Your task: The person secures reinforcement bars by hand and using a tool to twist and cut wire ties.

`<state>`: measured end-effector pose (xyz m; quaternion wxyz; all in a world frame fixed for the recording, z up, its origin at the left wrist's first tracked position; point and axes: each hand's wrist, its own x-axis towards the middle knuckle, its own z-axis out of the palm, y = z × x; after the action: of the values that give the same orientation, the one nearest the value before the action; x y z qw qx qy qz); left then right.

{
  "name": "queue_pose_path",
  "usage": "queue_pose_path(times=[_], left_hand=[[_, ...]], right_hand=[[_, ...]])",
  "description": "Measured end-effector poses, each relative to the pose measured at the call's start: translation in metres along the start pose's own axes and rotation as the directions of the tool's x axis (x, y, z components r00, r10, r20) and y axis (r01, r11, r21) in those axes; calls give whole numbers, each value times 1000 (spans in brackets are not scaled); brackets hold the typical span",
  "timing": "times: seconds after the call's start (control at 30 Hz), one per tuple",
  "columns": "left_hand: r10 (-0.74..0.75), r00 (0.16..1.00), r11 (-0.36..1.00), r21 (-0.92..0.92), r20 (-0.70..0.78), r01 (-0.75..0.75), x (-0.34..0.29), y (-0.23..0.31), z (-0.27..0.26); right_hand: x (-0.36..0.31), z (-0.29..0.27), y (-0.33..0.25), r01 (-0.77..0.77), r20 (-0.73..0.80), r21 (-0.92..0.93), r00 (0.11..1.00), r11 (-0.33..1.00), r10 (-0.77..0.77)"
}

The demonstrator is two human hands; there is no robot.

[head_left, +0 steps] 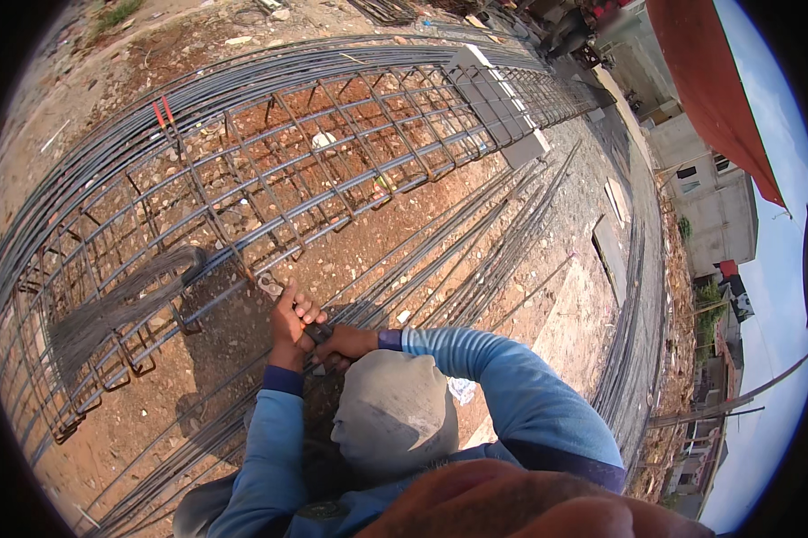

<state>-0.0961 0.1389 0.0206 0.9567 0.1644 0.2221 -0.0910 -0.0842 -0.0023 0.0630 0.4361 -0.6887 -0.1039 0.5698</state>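
Note:
Both my hands are closed around pincers (269, 285), whose grey metal head meets the near lower bar of a steel rebar cage (287, 218). My left hand (291, 325) wraps round one handle just behind the head. Lower and to the right, my right hand (345, 344) grips a dark handle; my fingers hide much of the tool. A loose bundle of thin tie wire (108, 314) lies across the cage to the left of my hands. A red-handled tool (163, 113) sits upright among the far bars.
Long loose rebars (475, 242) lie on the ground right of my hands and run beneath my arms. A grey board (492, 103) stands through the cage farther along. More bars (623, 314) line the right side. My knee (393, 412) is raised close to my right forearm.

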Motion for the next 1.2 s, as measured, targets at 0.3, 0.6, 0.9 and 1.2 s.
queue_pose_path(times=[0.3,0.6,0.9,1.2], left_hand=[[346,935,933,-80,-80,-352,8,-35,96],[416,899,750,507,138,-425,17,-55,162],[551,666,158,721,502,-674,15,-18,222],[675,709,691,163,205,-705,2,43,247]], right_hand=[[-33,-25,21,458,-474,100,802,883,-363],[-89,-71,44,419,-582,94,759,903,-291],[-98,-111,-1,334,-735,115,662,936,-146],[-31,-195,-93,-322,-767,-532,576,783,-284]])
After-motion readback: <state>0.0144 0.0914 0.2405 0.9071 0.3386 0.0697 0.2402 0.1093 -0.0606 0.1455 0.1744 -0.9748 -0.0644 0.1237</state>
